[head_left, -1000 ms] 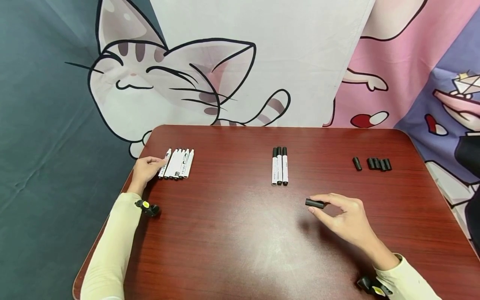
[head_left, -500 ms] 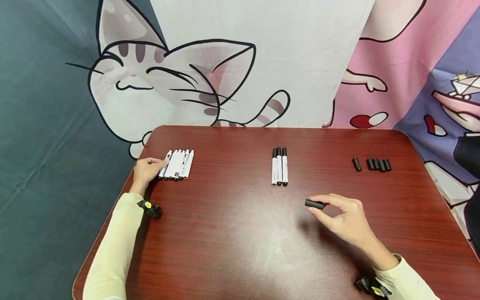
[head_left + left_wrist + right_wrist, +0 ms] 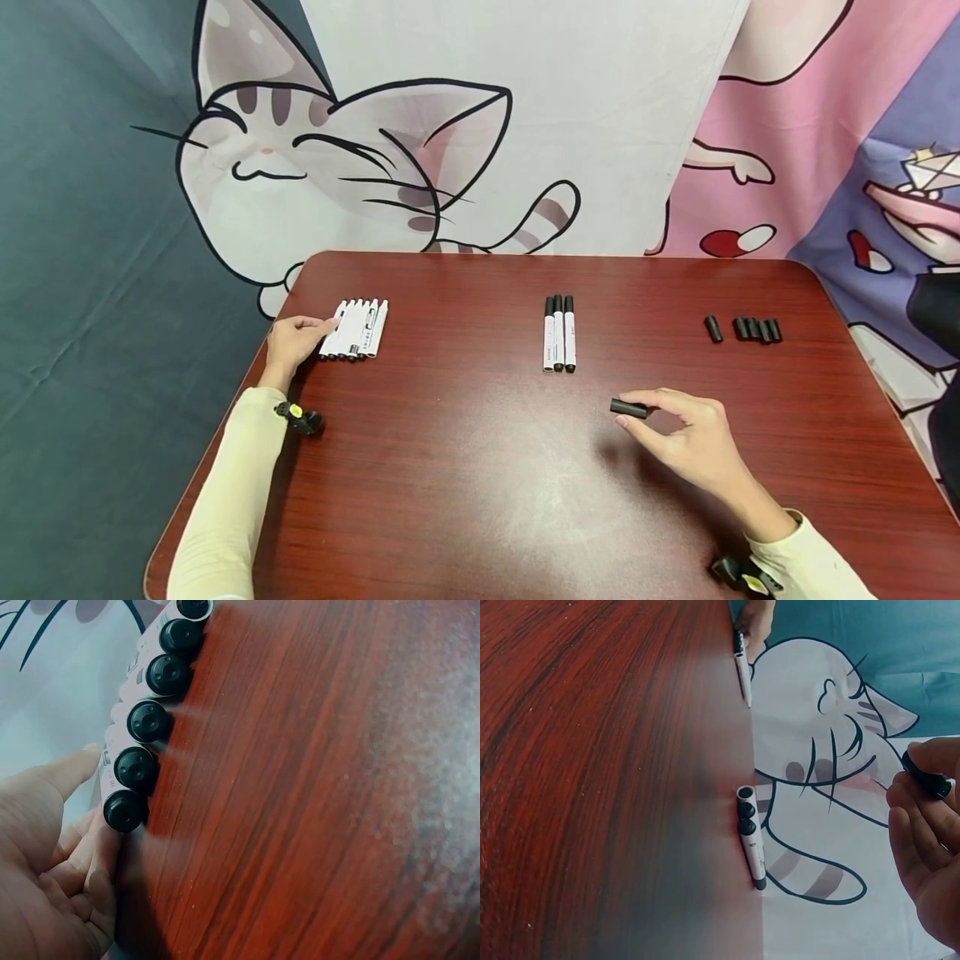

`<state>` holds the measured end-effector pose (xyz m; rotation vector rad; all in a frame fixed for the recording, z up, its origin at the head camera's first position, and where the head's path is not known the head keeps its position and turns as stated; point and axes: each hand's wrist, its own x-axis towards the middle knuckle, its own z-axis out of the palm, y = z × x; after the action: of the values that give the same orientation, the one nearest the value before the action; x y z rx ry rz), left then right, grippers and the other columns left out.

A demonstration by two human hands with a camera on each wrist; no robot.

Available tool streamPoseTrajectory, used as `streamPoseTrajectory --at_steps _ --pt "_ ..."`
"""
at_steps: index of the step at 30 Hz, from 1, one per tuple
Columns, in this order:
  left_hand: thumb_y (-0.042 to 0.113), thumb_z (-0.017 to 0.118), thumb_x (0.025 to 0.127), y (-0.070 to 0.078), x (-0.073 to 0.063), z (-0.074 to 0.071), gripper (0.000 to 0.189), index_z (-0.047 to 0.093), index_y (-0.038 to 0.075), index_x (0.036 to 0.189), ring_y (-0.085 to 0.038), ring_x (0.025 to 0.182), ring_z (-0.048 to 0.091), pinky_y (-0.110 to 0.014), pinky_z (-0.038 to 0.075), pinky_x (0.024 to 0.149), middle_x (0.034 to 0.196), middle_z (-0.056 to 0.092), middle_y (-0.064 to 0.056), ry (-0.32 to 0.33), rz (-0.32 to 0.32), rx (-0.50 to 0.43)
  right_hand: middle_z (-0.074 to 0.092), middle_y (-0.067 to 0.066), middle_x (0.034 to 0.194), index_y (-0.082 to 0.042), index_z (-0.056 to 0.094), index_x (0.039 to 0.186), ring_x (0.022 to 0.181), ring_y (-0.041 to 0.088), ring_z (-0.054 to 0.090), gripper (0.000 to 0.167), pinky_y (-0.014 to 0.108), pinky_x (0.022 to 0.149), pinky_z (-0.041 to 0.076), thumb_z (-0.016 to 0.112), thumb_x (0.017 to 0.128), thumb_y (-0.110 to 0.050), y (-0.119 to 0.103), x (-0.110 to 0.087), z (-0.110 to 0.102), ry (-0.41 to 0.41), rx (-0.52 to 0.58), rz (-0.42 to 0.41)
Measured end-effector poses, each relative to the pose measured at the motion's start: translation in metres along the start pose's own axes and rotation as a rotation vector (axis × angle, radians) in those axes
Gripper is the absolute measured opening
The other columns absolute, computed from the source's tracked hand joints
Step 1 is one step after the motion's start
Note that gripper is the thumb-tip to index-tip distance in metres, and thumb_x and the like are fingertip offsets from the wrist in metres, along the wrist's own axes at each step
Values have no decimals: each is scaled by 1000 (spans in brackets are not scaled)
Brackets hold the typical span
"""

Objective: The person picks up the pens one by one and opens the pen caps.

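So, looks like lining-up time.
Left hand touches the end marker by the left edge of the tabletop, can't tell if gripping; right hand pinches a cap, probably due toward the right edge next.

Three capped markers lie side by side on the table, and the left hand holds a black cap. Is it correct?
Not quite: the right hand holds the black cap, as the head view shows. Three capped markers do lie side by side on the table.
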<state>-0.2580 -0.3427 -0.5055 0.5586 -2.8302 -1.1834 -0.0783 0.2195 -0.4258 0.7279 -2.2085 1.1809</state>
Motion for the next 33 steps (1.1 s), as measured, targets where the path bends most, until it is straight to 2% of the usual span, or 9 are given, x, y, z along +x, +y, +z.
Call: streamPoseTrajectory --at_steps 4,7,11,14,16,19,22,29,33 --pt "65 72 85 0 0 1 68 72 4 117 -36 114 58 -44 47 89 127 65 -19 4 12 -3 76 2 82 -7 79 92 76 1 71 41 8 72 48 86 59 15 -1 -1 0 1 -7 6" --pt "66 68 88 -1 -1 0 69 72 4 118 -37 114 58 -49 47 93 125 66 -20 23 36 8 76 2 81 -7 79 92 75 1 71 41 8 69 47 86 59 15 -2 -1 0 4 -10 9" --pt "67 62 90 2 -3 -1 69 71 5 119 -38 115 58 -54 41 103 118 70 -20 101 73 35 77 2 81 -8 79 92 75 1 71 41 8 66 47 87 59 15 -2 -2 0 7 -19 19" --pt "68 60 91 9 -7 -1 70 68 7 124 -37 115 59 -54 39 104 116 71 -17 177 108 42 77 2 81 -8 79 92 73 0 70 41 8 66 47 88 59 14 -2 -2 1 7 -31 24" --pt "66 60 92 15 -9 0 69 67 7 127 -35 113 61 -54 40 102 116 71 -16 223 154 35 77 1 81 -8 79 93 72 0 70 41 8 66 47 88 59 13 -2 -2 1 6 -37 26" --pt "59 64 93 28 -15 4 62 67 8 128 -33 106 65 -51 43 98 114 72 -14 282 270 4 77 1 81 -8 79 93 72 0 69 41 9 61 45 88 60 13 -1 -3 0 4 -40 30" --pt "50 70 93 46 -26 9 52 68 8 126 -32 104 66 -50 46 94 114 71 -15 290 413 -13 77 1 81 -9 80 93 73 -1 69 41 10 57 45 88 60 13 0 -3 0 1 -46 33" --pt "42 75 88 91 -72 26 47 70 11 123 -32 112 60 -51 46 94 121 69 -10 199 735 170 76 1 81 -9 79 93 69 1 65 41 10 64 46 88 59 13 -2 -2 1 2 -41 21" --pt "41 76 87 108 -102 39 49 69 10 124 -31 115 62 -48 45 101 123 70 -10 142 878 162 76 1 81 -9 79 93 68 1 64 41 11 63 46 88 59 13 0 -3 2 1 -44 22"
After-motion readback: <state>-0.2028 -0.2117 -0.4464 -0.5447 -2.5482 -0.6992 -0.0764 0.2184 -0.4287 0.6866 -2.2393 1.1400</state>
